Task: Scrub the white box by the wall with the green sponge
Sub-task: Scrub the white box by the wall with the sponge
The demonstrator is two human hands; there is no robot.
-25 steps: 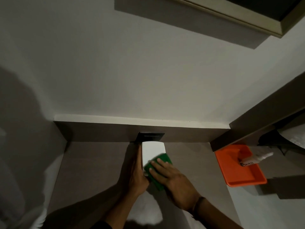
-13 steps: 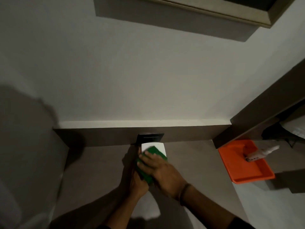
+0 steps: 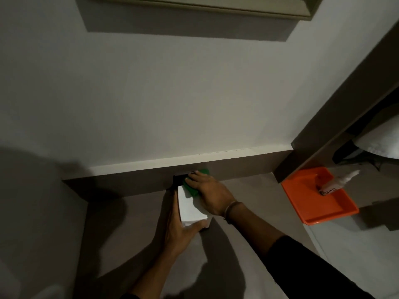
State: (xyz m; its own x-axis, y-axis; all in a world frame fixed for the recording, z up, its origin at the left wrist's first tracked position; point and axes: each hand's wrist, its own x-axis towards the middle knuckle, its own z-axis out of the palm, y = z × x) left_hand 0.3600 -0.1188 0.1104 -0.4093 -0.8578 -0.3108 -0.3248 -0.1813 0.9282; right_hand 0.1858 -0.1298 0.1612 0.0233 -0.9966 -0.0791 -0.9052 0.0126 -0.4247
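The white box (image 3: pixel 189 207) stands on the brown counter, its far end against the dark back panel below the wall. My left hand (image 3: pixel 180 230) grips its left side and near corner, thumb across the front. My right hand (image 3: pixel 208 192) lies flat on the box's top at its far end and presses the green sponge (image 3: pixel 193 188) down there. Green shows under the fingers and past the fingertips near the wall. The box's near part of the top is bare.
A black socket plate (image 3: pixel 180 179) sits on the back panel right behind the box. An orange tray (image 3: pixel 318 198) holding a white tube (image 3: pixel 336 182) rests at the right. A dark cabinet post (image 3: pixel 323 130) rises at the right; the counter (image 3: pixel 129 223) extends left.
My right hand has slid the sponge along the box's top from its near part to the far end by the wall. My left hand has kept its hold on the box's side.
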